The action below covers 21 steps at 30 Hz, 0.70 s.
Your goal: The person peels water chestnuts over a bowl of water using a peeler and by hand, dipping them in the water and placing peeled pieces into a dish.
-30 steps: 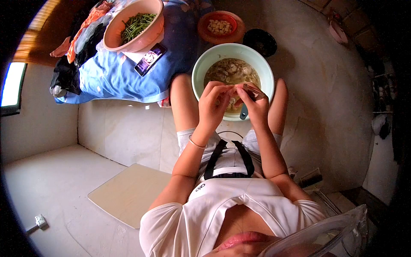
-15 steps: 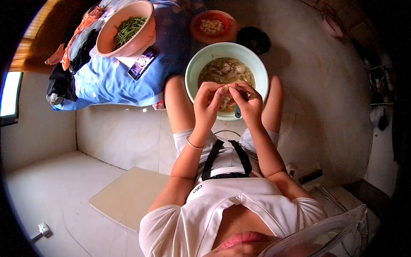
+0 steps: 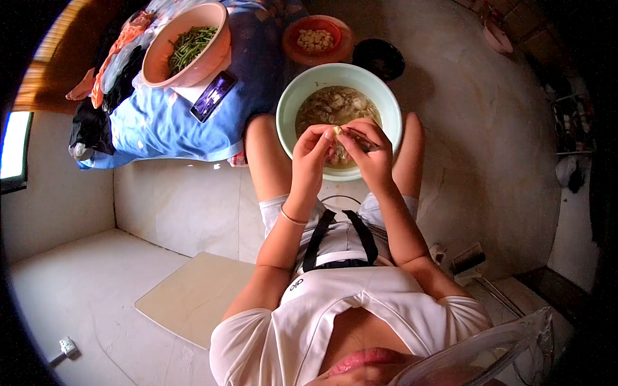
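Note:
A small pale piece (image 3: 337, 130), like a garlic clove, is pinched between the fingertips of both hands. My left hand (image 3: 310, 151) closes on it from the left. My right hand (image 3: 372, 151) meets it from the right, and also holds a thin dark tool (image 3: 362, 139), mostly hidden by its fingers. Both hands are over the near part of a pale green basin (image 3: 287, 96) between my knees. Cloudy water with pale pieces and skins (image 3: 335, 103) fills its lower part.
Beyond the basin are a red bowl (image 3: 340, 37) of peeled pale pieces and a black bowl (image 3: 378, 59). To the left, a blue cloth (image 3: 145, 135) bears a pink basin (image 3: 222, 48) of green beans and a phone (image 3: 213, 96).
The pale piece shows more plainly between the fingertips. My right fingers have shifted, and the dark tool's end no longer sticks out below the hand. The phone's picture has changed.

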### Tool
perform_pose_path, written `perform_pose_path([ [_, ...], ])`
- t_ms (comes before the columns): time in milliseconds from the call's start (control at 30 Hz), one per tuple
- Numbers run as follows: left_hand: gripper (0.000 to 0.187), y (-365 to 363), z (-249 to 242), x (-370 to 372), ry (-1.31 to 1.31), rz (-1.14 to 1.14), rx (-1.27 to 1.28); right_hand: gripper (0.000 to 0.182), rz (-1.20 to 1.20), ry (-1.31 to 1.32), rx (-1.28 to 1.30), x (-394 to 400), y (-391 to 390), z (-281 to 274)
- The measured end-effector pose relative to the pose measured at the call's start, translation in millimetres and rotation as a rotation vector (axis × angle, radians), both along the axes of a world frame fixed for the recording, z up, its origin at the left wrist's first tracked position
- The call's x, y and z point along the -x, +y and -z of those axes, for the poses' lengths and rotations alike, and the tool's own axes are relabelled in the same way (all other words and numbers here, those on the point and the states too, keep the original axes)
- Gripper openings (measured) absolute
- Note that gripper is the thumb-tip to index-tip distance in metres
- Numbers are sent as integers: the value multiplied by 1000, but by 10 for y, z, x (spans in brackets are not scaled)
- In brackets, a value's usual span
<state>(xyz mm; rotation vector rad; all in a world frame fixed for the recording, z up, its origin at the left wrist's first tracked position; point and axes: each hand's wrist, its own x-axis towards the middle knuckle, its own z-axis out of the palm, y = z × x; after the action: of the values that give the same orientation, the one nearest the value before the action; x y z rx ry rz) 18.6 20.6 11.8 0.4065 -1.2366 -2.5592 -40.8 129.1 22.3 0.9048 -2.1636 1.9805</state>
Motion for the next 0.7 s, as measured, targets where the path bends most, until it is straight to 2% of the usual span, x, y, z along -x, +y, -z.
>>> perform_pose_path([
  [67,13,18,-23,-6,19,-14,62,12,-36,-212,61,-21,-9,-15],
  [167,14,15,-23,-8,29,-6,165,13,-44,-294,72,7,8,56],
  [333,13,-9,6,-3,70,58,78,13,-58,-293,52,29,42,58],
  [400,11,-25,15,0,13,102,58,13,-105,-428,89,14,54,-18],
  [433,11,-32,25,-5,11,98,59,13,-109,-430,89,27,54,10],
  [500,11,-29,55,3,-14,130,-68,12,-85,-242,19,67,52,29],
  [567,11,-29,113,15,6,139,-141,12,-124,-308,70,42,72,7],
  [633,11,-33,153,21,28,149,-216,13,-124,-191,-3,37,77,2],
  [700,12,-34,136,22,38,117,-238,13,-122,-189,1,33,71,-16],
])
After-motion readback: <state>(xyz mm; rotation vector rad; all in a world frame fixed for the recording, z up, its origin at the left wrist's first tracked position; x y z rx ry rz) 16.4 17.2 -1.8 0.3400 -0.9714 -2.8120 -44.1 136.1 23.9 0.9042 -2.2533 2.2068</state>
